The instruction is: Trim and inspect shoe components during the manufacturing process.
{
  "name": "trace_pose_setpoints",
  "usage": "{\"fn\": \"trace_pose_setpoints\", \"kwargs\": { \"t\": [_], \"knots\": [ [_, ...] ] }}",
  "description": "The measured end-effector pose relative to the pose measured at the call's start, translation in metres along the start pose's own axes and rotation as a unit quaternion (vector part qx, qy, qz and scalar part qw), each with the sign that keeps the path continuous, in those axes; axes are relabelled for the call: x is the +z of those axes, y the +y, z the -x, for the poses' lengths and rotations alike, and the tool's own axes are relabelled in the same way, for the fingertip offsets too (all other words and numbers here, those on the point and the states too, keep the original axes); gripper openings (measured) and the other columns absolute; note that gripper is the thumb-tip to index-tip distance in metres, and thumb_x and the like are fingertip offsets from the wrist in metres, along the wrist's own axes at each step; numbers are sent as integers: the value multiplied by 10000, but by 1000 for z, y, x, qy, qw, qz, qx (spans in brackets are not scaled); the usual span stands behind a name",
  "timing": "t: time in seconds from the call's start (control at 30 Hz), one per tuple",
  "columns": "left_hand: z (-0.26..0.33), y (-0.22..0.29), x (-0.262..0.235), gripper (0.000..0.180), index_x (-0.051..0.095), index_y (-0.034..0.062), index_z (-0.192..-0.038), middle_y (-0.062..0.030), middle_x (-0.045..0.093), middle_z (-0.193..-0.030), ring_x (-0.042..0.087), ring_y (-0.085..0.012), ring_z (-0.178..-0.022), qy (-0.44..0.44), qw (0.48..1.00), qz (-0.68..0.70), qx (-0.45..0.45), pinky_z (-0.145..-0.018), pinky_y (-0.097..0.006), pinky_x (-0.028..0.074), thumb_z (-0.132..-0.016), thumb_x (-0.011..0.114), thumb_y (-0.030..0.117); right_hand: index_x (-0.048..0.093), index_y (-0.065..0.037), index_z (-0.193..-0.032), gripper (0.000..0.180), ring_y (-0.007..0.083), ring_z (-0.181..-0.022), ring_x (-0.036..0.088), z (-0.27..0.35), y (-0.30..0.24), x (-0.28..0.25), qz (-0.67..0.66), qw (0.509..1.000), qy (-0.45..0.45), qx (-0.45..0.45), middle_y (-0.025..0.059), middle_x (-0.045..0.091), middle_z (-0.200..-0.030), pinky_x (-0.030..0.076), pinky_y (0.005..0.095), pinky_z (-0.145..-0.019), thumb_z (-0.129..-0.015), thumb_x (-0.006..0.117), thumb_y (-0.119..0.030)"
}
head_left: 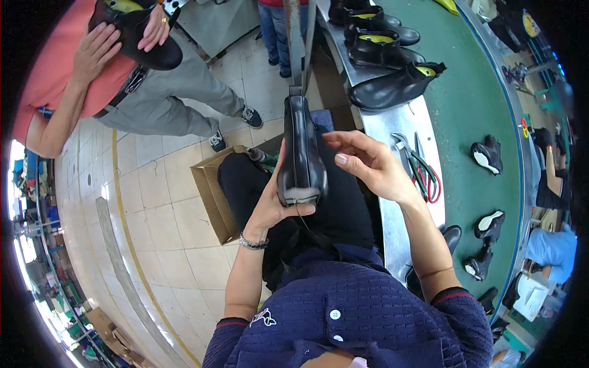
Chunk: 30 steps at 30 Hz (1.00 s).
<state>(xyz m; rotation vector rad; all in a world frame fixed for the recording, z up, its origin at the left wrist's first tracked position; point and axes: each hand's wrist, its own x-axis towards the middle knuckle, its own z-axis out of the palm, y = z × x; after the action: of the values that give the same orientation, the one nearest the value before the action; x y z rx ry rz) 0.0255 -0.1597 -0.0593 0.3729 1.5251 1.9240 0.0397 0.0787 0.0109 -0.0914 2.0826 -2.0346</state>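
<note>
A glossy black leather boot [299, 144] stands over my lap, its far end meeting a vertical metal bar [296, 49]. My left hand [273, 202] is wrapped round the boot's near end from the left, thumb laid across its underside. A thin thread seems to hang from that end. To the right of the boot, my right hand [374, 162] hovers with fingers apart and bent, holding nothing; whether a fingertip touches the leather I cannot tell. Scissors with red and green handles [427, 178] lie on the metal ledge beside my right hand, next to a pincer-like tool [402, 144].
Several black boots [392, 86] line the metal ledge [396, 214] and more sit on the green belt [457, 116] at right. A cardboard box [211, 196] stands left of my legs. At upper left another person [135, 86] holds a black boot [138, 40].
</note>
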Motion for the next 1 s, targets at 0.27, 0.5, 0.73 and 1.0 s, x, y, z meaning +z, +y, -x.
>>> {"fn": "trace_pose_setpoints", "kwargs": {
  "t": [0.27, 0.5, 0.73, 1.0],
  "knots": [
    [3, -2, -9, 815, 306, 45, -1478, -85, 496, -1357, 457, -184, -1242, 126, 979, 125, -105, -1068, -330, 340, -831, 764, 231, 581, -11, -1276, 359, 99, -928, 587, 2, 37, 3, 35, 996, 41, 76, 66, 646, -1131, 485, 249, -817, -983, 571, -218],
    [6, -14, -19, 696, 426, 7, -1369, -71, 585, -1197, 567, -178, -1070, 59, 984, 107, -127, -962, -342, 448, -786, 787, 129, 460, -44, -1402, 537, 160, -1131, 550, 8, 44, -14, -30, 994, 92, 48, 123, 580, -1275, 443, 303, -968, -942, 635, -258],
    [-41, 9, 41, 1093, 213, 49, -1478, -119, 519, -1342, 544, -216, -1185, -141, 983, 65, 96, -1016, -371, 417, -644, 899, 220, 505, -29, -1364, 893, 206, -1250, 500, 26, 41, -47, -199, 976, -90, 13, 85, 545, -1353, 374, 359, -1068, -629, 901, -347],
    [-84, 7, 100, 1055, 195, 69, -1531, -182, 387, -1479, 403, -296, -1347, -455, 872, -180, -28, -1117, -363, 307, -717, 853, 207, 630, -37, -1075, 609, 251, -970, 623, 126, -45, -109, 299, 953, 25, -51, 95, 637, -1034, 495, 368, -842, -583, 902, -274]
  ]
}}
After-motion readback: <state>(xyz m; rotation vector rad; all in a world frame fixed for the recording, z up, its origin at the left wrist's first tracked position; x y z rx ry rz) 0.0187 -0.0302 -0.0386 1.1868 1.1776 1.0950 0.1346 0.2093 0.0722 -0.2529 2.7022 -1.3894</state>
